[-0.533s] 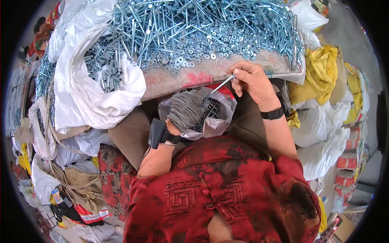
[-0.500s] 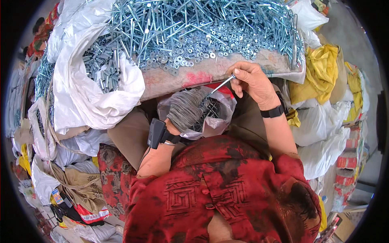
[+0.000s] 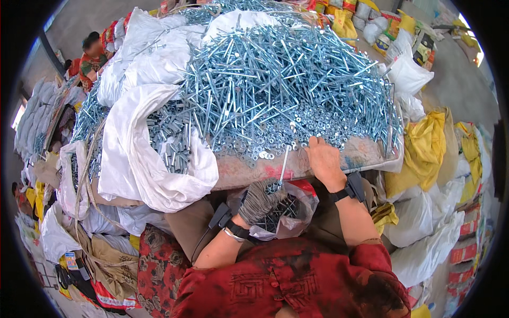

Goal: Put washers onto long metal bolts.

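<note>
My left hand, in a grey knitted glove, is closed around a long silvery bolt that sticks up from its fingers. Small dark round ends of other metal pieces show beside the bolt. Below that hand an open clear plastic bag sits at my lap with dark metal pieces in it. My bare right hand reaches to the front edge of the heap, its fingers bent together among small nuts and washers. What its fingertips hold, if anything, is hidden.
A big heap of long metal bolts covers the stained work surface. To its left, a white sack lies open around short metal sleeves. Yellow sacks stand at the right. Another person is at the far left.
My right hand has let go of the bolt and moved forward to the nuts and washers. The bolt now stands upright in my left hand. The view has tilted up.
</note>
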`<state>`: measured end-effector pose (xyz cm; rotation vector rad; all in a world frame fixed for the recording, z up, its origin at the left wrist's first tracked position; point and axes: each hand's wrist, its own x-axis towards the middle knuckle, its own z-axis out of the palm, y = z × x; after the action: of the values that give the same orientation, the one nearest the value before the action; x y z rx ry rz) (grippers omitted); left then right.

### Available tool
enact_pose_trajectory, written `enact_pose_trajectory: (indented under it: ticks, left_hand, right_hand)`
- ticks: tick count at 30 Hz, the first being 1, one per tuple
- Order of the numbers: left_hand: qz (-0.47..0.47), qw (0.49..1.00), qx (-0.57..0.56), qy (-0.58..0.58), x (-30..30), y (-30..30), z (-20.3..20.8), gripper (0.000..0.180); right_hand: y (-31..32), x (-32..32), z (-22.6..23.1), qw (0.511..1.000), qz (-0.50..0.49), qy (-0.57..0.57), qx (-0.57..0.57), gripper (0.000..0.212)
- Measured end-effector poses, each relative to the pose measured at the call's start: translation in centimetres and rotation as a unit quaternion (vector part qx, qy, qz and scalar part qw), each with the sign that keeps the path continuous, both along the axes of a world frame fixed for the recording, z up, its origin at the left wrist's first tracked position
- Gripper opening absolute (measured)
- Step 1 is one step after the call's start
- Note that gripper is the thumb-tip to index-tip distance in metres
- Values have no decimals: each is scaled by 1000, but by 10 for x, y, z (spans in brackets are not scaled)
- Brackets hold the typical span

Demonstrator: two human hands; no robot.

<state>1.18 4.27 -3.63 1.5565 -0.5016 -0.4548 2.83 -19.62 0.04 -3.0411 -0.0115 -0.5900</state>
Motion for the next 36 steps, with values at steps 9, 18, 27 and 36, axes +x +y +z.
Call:
enact_pose_trajectory:
  ticks: [9,18,27,36]
  left_hand:
    - [43,978,50,-198,3,-4,-18,25]
    - [-34,968,124,-216,-5,3,5,33]
    - [56,932,164,-317,-11,-2,0,31]
    - [-39,993,-106,-25,-12,6,29,27]
  right_hand:
    - [-1,9,-8,999,-10,-31,-37,8]
    - [0,-40,62,731,145,150,650,12]
    - [13,-57,68,733,120,142,654,11]
    - [52,-70,41,582,165,231,762,16]
